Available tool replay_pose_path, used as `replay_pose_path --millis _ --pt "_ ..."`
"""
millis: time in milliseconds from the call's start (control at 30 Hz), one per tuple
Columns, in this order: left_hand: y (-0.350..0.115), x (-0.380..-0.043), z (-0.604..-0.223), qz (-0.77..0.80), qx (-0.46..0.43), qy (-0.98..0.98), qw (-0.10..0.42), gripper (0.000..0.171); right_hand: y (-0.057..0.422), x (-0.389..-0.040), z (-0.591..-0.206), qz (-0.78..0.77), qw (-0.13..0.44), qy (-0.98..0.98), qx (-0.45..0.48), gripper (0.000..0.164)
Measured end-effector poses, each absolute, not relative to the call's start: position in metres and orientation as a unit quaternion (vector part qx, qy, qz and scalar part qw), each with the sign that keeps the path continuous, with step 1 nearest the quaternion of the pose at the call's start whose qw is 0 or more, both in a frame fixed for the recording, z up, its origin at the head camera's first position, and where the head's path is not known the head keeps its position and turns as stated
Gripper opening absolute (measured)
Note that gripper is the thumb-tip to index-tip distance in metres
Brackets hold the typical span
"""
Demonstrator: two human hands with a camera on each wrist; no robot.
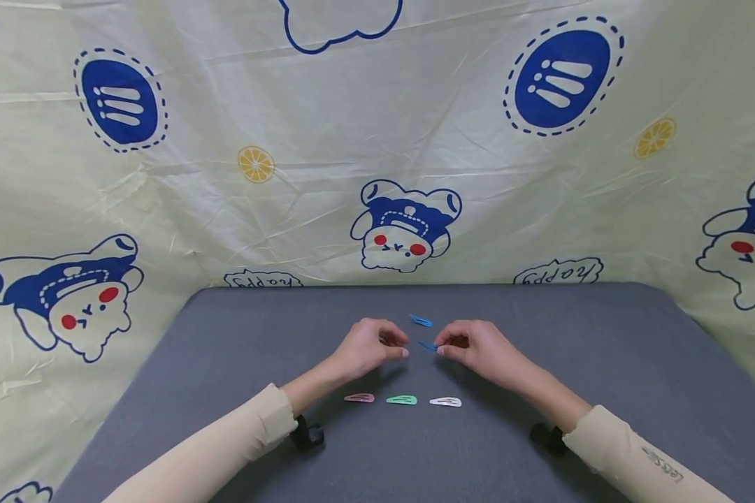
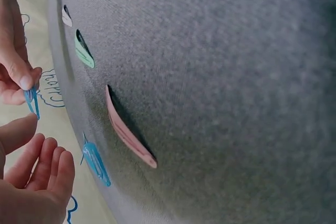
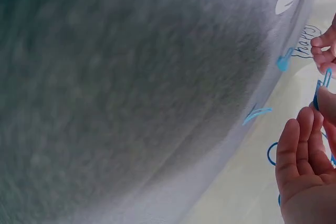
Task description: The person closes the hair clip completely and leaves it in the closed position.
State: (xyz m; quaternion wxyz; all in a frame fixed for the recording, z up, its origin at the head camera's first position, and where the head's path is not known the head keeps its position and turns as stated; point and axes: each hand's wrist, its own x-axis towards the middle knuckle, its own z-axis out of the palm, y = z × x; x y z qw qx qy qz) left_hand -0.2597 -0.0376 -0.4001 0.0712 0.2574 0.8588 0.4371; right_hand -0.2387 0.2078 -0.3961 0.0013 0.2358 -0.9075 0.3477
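Observation:
My right hand (image 1: 481,349) pinches a blue snap hair clip (image 1: 428,346) between thumb and fingertips, its narrow prongs spread apart. Facing it, my left hand (image 1: 371,344) hovers close by with fingers loosely bent and holds nothing. In the left wrist view, the left thumb is near the tip of the held clip (image 2: 32,100). Beyond the hands, a blue hair clip (image 1: 421,321) lies on the table. One more blue clip (image 3: 255,113) shows in the right wrist view. Nearer me, pink (image 1: 359,397), green (image 1: 402,400) and white (image 1: 446,402) hair clips form a row.
The grey table (image 1: 239,461) ends at a back edge against a pale printed cloth (image 1: 314,230). Dark straps with small devices sit at the left (image 1: 307,434) and right wrists. The row of clips lies between my forearms.

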Motion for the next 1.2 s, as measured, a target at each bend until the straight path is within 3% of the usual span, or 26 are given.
replay_pose_path --millis 1200 --pt "-0.073 -0.199 -0.367 0.493 0.289 0.821 0.01 0.019 0.179 -0.157 -0.359 0.391 0.115 -0.886 0.222 0.015"
